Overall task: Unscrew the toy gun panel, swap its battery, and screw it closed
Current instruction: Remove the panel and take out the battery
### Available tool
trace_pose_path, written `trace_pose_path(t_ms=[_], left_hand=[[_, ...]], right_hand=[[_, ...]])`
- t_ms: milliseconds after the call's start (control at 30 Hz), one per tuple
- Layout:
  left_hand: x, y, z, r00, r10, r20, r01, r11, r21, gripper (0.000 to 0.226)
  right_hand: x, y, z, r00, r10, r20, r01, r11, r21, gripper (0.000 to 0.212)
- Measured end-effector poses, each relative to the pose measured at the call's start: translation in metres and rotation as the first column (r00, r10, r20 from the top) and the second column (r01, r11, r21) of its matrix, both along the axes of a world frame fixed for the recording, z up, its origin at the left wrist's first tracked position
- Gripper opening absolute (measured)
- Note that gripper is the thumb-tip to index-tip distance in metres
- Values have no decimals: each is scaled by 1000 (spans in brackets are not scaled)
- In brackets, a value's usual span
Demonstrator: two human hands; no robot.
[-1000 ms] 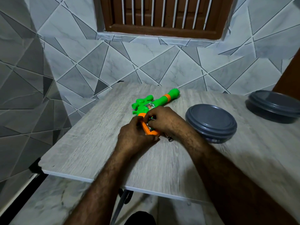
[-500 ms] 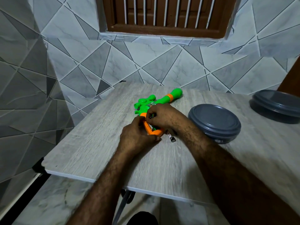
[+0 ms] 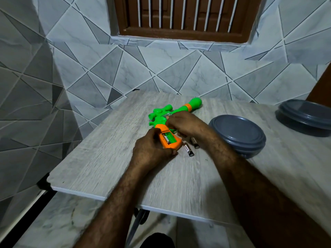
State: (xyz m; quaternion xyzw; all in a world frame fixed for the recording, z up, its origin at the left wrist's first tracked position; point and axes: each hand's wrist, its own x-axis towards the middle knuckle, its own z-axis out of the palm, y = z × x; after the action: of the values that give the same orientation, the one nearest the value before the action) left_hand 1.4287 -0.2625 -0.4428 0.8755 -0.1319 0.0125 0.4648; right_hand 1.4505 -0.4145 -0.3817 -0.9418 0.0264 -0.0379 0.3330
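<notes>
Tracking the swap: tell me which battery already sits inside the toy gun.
The battery lying in the orange grip's open compartment. The nearer loose battery and farther loose battery lie on the table beside it.

Looks like a room in a home: grey marble-look wall tiles (image 3: 125, 72) cut in angled shapes, brown wooden barred window (image 3: 182, 17) at 12 o'clock, small wood-grain table (image 3: 107, 158), grey lidded container (image 3: 238, 133) at 2 o'clock, second lidded container (image 3: 306, 117) at 3 o'clock

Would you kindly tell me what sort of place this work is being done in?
Probably a room in a home, perhaps a kitchen: marble-look wall tiles, a wooden window with bars, and a table with two lidded grey containers.
</notes>
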Motion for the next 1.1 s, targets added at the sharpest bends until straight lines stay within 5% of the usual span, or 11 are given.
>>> trace_pose_path(t_ms=[133, 233, 900, 1100], left_hand=[[-1, -1, 1, 1000, -7, -1, 7, 1000, -12, 87], [-1, 0, 2, 1000, -11, -9, 11, 1000, -4, 89], [-1, -1, 3, 1000, -2, 0, 2, 1000, 14, 87], [-1, -1, 3, 1000, -6, 2, 6, 1000, 12, 88]], right_hand=[[-2, -1, 3, 998, -44, 38, 26, 918, 396, 21], [-6, 4, 6, 985, -70, 157, -24, 847, 531, 16], [-9, 14, -21, 955, -193, 224, 35, 825, 563, 12], [-6, 11, -25, 944, -199, 263, 78, 910, 408, 15]])
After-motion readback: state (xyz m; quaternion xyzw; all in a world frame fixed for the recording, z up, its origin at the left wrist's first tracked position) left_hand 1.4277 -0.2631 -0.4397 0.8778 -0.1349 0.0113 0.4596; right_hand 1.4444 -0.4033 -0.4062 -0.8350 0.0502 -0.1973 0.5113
